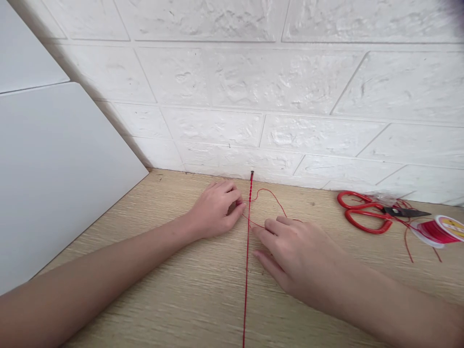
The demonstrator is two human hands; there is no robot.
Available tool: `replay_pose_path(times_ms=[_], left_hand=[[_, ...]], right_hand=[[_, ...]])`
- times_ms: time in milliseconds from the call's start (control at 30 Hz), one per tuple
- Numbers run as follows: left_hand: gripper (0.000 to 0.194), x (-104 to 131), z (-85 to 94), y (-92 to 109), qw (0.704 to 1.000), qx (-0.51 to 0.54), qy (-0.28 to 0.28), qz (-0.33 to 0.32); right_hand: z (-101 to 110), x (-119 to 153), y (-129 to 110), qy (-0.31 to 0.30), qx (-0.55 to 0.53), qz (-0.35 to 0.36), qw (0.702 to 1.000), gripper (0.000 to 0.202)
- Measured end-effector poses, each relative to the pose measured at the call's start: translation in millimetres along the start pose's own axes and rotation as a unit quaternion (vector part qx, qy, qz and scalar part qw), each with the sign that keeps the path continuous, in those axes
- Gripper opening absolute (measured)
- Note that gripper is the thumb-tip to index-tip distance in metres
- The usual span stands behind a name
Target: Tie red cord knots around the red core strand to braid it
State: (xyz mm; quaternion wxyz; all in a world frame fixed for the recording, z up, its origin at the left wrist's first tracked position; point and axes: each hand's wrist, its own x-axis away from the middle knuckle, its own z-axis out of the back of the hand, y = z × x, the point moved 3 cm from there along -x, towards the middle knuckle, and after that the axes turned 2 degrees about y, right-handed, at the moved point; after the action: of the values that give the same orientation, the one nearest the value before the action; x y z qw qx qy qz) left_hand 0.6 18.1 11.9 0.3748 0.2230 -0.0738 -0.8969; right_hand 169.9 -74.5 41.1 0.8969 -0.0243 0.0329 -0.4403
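Observation:
A red cord runs from a small nail at the wall's foot toward the bottom edge, with a twisted, knotted stretch near the nail. My left hand is left of the cord, thumb and forefinger pinched on a thin red thread. Part of the thread crosses the cord and loops out to the right. My right hand lies just right of the cord, its thumb and forefinger apart, with the thread passing at its fingertips; whether the other fingers hold it is hidden.
Red-handled scissors lie at the right near the wall, beside a spool of red thread with loose ends. A white brick-patterned wall rises behind the wooden table. White panels stand at the left.

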Motion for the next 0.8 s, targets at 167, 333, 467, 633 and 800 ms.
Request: replay_pose_path(times_ms=[167, 333, 467, 633, 800], left_hand=[[0.021, 0, -0.2, 0, 1.000, 0.000, 0.002, -0.001], [0.021, 0, -0.3, 0, 1.000, -0.006, 0.002, 0.000], [0.021, 0, 0.1, 0, 1.000, -0.006, 0.002, 0.001], [0.019, -1, 1.4, 0, 0.999, 0.031, -0.009, 0.003], [0.014, -3, 2.1, -2, 0.994, 0.105, -0.029, 0.021]], right_hand=[[-6, 3, -2, 0.008, 0.035, 0.023, 0.999, 0.015], [-12, 6, -8, 0.034, 0.085, 0.053, 0.994, 0.019], [-13, 9, -15, 0.049, 0.107, 0.056, 0.991, 0.031], [-15, 6, -17, 0.027, 0.105, 0.016, 0.994, 0.052], [-16, 0, -15, -0.003, 0.088, 0.002, 0.996, 0.048]])
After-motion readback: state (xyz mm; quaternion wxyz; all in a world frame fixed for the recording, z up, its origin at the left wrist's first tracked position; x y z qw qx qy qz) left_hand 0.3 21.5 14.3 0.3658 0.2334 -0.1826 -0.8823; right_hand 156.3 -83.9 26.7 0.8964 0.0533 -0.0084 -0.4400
